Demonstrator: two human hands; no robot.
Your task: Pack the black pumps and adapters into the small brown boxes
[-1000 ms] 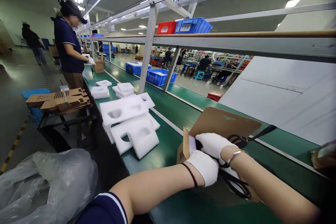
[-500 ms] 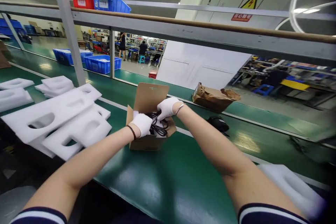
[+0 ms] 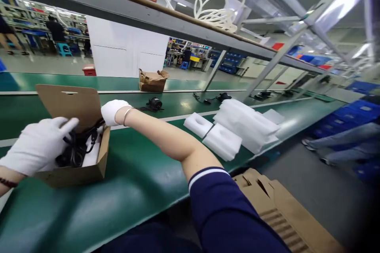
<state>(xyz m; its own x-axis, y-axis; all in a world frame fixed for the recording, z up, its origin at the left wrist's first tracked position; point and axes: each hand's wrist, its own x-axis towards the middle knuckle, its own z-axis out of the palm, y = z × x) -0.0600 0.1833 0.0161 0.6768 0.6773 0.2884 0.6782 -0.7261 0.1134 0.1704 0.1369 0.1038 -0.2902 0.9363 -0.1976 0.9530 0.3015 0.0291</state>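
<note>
Factory aisle, green tabletop (image 3: 89,205) running across the view. Open cardboard box (image 3: 74,176) on the tabletop, near the left edge of view, flap (image 3: 67,101) upright, black cable (image 3: 75,151) inside. Left hand (image 3: 37,146) gloved, open, fingers spread over the cable, no grip visible. Right hand (image 3: 113,111) gloved, curled at the box's far corner, hold unclear. Right arm (image 3: 166,138) extended across the tabletop. Foam blocks (image 3: 222,136) beyond the arm; second box (image 3: 152,81) farther back.
</note>
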